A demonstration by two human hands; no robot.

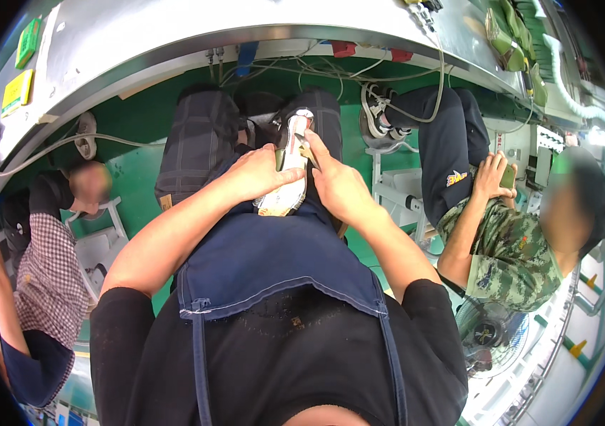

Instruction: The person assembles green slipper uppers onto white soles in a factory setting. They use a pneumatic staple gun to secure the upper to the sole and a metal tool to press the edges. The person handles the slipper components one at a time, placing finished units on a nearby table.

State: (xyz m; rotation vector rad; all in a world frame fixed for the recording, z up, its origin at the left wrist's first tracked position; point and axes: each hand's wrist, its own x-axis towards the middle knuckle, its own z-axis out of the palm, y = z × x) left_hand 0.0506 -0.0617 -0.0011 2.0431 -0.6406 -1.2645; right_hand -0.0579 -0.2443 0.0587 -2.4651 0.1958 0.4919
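Observation:
On my lap lies a shoe, its white underside turned up and a cream patch at the end nearest me. A little olive green shows along its left side. My left hand is closed round that side, with the thumb laid across the underside. My right hand is at the shoe's right edge, index finger stretched toward the far end. Its other fingers are curled on a small thin tool that touches the shoe; its kind is too small to make out.
A metal-edged workbench runs across the far side, with cables hanging under it. At right a co-worker holds a green piece; at left sits another. Green shoes lie on the bench at far right. A fan stands behind the right co-worker.

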